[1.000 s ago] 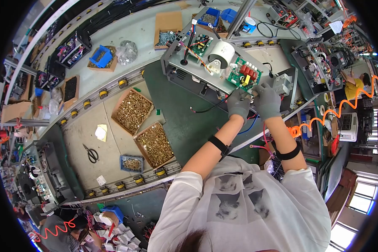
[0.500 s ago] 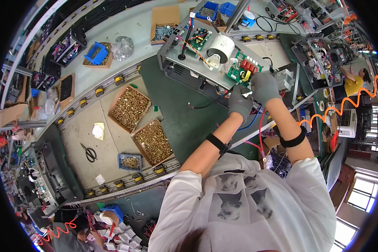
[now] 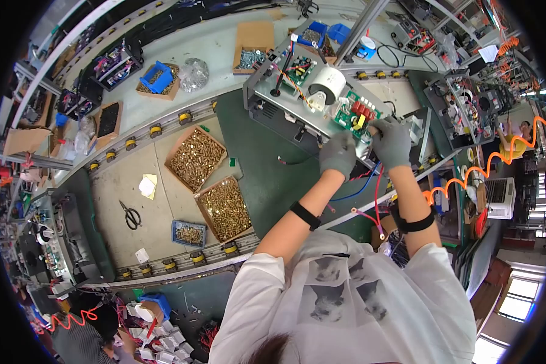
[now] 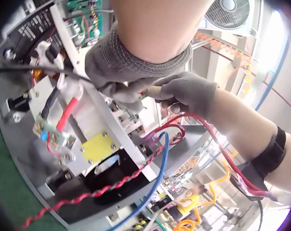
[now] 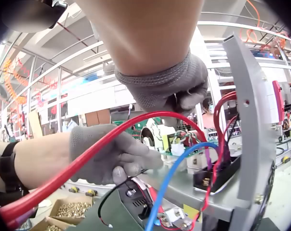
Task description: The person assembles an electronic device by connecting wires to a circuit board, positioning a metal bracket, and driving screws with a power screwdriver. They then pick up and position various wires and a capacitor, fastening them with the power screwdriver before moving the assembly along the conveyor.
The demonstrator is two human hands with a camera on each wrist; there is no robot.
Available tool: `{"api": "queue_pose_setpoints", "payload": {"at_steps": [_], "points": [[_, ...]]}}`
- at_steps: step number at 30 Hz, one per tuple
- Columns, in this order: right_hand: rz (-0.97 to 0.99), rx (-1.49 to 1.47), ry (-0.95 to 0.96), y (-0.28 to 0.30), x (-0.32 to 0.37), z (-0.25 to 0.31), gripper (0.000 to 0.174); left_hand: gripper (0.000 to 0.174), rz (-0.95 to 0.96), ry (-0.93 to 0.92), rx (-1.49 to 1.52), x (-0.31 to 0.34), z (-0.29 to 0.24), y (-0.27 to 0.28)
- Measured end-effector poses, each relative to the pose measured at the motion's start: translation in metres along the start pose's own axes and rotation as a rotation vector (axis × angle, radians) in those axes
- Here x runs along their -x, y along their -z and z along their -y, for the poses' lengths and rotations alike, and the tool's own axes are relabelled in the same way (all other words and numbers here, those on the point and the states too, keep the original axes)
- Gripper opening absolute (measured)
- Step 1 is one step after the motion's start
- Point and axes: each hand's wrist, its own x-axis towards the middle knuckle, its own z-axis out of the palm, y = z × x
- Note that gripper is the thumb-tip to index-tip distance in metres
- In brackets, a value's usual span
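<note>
Both hands wear grey gloves and work at the near edge of an open metal chassis, beside its green circuit board. The left hand is at the edge just left of the board's near corner, its fingers toward the right hand. My right hand bends over the board's right corner, with bare fingertips showing. In the left wrist view the right hand's fingers meet the left glove; I cannot tell what is pinched between them. A red cable and a blue wire hang below the hands.
A white cylinder stands on the chassis. To the left are cardboard boxes of brass-coloured fasteners, a small blue bin and black scissors. Another open chassis stands at right, near an orange coiled hose.
The left hand has shifted left along the chassis edge, leaving a gap from the right hand in the head view. The right hand stays by the board's corner. The whole head view has shifted slightly.
</note>
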Motion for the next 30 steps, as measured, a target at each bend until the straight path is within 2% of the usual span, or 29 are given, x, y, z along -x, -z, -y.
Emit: {"api": "queue_pose_setpoints", "payload": {"at_steps": [1,2,3,5,6,7,9,11,13,14,15,17,19,21,23,27,29,30], "points": [[-0.087,-0.073,-0.018,0.002,-0.002,0.008,0.019,0.020,-0.104,0.043,-0.196,-0.002,-0.010,0.009],[-0.099,-0.114,-0.004,-0.004,-0.007,0.013,0.023,0.023,-0.238,-0.070,-0.106,-0.007,-0.016,0.015],[-0.107,-0.121,-0.008,-0.010,-0.012,0.018,0.023,0.023,-0.235,-0.078,-0.113,-0.013,-0.024,0.019],[-0.027,-0.129,-0.023,-0.018,-0.026,0.028,0.024,0.020,-0.427,-0.331,-0.125,-0.028,-0.039,0.026],[0.053,-0.138,-0.020,-0.016,-0.033,0.033,0.026,0.018,-0.401,-0.325,-0.211,-0.032,-0.042,0.026],[0.047,-0.142,-0.014,-0.018,-0.036,0.032,0.026,0.018,-0.407,-0.331,-0.214,-0.035,-0.039,0.027],[0.171,-0.161,0.036,-0.028,-0.044,0.027,0.026,0.018,-0.236,-0.327,-0.225,-0.044,-0.026,0.030],[0.169,-0.204,0.043,-0.030,-0.043,0.022,0.025,0.021,-0.274,-0.279,-0.317,-0.044,-0.016,0.025],[0.221,-0.154,0.143,-0.030,-0.043,0.020,0.023,0.022,-0.271,0.070,0.126,-0.041,-0.007,0.019],[0.224,-0.154,0.143,-0.029,-0.045,0.021,0.023,0.023,-0.182,0.411,0.552,-0.041,-0.009,0.018],[0.282,-0.076,0.171,-0.025,-0.047,0.022,0.022,0.023,-0.182,0.417,0.553,-0.040,-0.006,0.016],[0.349,0.008,0.195,-0.014,-0.052,0.027,0.022,0.023,-0.161,0.506,0.946,-0.035,0.001,0.011],[0.455,0.226,0.195,-0.005,-0.059,0.039,0.022,0.026,-0.158,0.514,0.881,-0.036,0.000,0.014],[0.478,0.251,0.221,0.000,-0.065,0.041,0.023,0.024,-0.147,0.504,0.673,-0.034,0.000,0.019],[0.433,0.328,0.296,0.007,-0.069,0.043,0.023,0.023,-0.165,0.549,0.705,-0.032,0.006,0.015],[0.449,0.573,0.390,0.005,-0.069,0.049,0.022,0.025,-0.137,0.468,0.620,-0.024,0.010,-0.004],[0.467,0.602,0.404,0.004,-0.069,0.049,0.022,0.029,-0.140,0.416,0.655,-0.025,0.012,-0.013],[0.480,0.626,0.415,0.003,-0.070,0.049,0.022,0.034,-0.146,0.410,0.782,-0.025,0.015,-0.016]]}}
